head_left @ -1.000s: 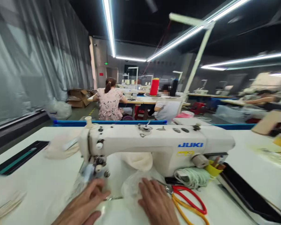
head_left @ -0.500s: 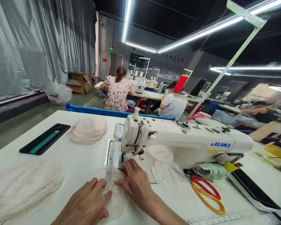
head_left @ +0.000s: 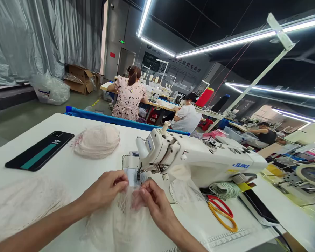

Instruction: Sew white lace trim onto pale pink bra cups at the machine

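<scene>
A sheer white lace fabric (head_left: pixel 124 224), blurred by motion, hangs between my hands in front of the sewing machine (head_left: pixel 199 157). My left hand (head_left: pixel 106 189) pinches its upper left edge, just left of the needle area. On the other side, my right hand (head_left: pixel 154 199) has its fingers closed on the upper right edge, below the presser foot (head_left: pixel 138 175). The fabric's lower part spreads over the white table (head_left: pixel 76 175). Another pale fabric piece (head_left: pixel 186 192) lies under the machine arm.
Pale fabric stacks (head_left: pixel 97 141) (head_left: pixel 23 206) and a black phone (head_left: pixel 40 150) are on the left. Scissors (head_left: pixel 223 215), coiled cord (head_left: pixel 225 189), a black-topped case (head_left: pixel 259 206) and a clear ruler (head_left: pixel 225 239) lie right. People sit at machines beyond.
Both hands have come up off the table, fingers now closed on the fabric, which is raised and spread between them. The left hand moved up towards the needle area. The view has shifted.
</scene>
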{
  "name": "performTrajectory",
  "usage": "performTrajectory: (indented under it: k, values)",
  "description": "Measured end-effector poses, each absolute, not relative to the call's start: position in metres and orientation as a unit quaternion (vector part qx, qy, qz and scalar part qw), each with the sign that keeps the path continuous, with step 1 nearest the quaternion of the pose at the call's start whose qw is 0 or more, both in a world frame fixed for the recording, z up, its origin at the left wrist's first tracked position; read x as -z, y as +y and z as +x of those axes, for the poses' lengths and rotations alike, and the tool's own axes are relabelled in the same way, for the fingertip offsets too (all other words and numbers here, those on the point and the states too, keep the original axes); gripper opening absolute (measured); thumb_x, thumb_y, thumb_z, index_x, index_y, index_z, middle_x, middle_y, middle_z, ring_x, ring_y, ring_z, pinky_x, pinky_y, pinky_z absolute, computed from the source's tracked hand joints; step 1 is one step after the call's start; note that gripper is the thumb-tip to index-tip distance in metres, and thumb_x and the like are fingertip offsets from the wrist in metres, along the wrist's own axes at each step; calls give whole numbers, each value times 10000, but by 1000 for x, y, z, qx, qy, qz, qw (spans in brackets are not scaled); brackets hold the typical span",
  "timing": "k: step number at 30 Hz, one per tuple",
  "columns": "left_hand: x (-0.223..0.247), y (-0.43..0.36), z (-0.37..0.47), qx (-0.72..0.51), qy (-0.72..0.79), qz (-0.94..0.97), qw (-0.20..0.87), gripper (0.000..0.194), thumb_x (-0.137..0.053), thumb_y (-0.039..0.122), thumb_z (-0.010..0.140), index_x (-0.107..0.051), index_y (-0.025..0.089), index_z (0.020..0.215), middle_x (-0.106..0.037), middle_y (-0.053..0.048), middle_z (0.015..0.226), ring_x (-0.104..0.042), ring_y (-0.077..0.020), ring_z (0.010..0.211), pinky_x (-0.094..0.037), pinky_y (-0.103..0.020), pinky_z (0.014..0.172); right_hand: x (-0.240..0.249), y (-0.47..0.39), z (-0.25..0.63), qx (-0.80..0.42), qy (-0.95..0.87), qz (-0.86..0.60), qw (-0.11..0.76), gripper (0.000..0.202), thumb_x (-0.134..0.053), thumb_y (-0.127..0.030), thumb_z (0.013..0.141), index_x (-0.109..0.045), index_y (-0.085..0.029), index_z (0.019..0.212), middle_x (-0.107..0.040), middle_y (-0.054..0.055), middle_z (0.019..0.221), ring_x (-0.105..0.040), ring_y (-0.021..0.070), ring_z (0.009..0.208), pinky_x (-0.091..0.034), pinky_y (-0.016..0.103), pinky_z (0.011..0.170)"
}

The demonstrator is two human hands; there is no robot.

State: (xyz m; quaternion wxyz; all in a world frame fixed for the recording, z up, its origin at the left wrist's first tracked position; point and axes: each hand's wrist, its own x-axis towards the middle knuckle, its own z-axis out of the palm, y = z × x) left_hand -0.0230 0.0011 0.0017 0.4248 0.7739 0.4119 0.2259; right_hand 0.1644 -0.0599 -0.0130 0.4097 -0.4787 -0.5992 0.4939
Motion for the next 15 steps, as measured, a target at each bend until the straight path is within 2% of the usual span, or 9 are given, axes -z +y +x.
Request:
performTrajectory:
  k: [3,5,9,13,15]
  values:
    - [2,2,-17,-214,412,767,442,241,-387,321,867,-550,193,742,-612,20,626,-576,-162,612,-410,-244,592,18,-60,168,-549,-585,-440,403,350,-420,-558,912,-330,-240,796,-597,0,754,-636,149,557,-512,284,540]
    - [4,4,-13,-204,424,767,437,232,-389,308,856,-541,195,720,-602,22,594,-563,-164,594,-390,-242,575,19,-60,172,-528,-609,-458,374,341,-367,-550,933,-310,-242,798,-592,-2,746,-630,145,538,-500,273,510]
    - [3,5,-7,-170,454,772,411,206,-405,267,819,-531,199,672,-568,25,566,-526,-171,589,-335,-242,552,14,-58,180,-442,-680,-484,329,244,-343,-410,967,-329,-234,800,-561,-17,674,-599,145,550,-472,256,513]
    - [0,2,-2,-136,462,781,397,176,-451,313,800,-558,203,714,-485,43,544,-483,-174,582,-281,-237,520,19,-54,186,-453,-651,-476,379,143,-375,-237,931,-360,-225,789,-567,-28,620,-556,123,489,-445,235,496]
    - [0,1,-1,-128,467,781,393,178,-463,330,794,-552,204,705,-467,44,546,-480,-177,587,-274,-237,520,22,-55,190,-453,-636,-473,408,63,-385,-192,912,-405,-216,857,-578,-39,597,-532,109,452,-423,226,494]
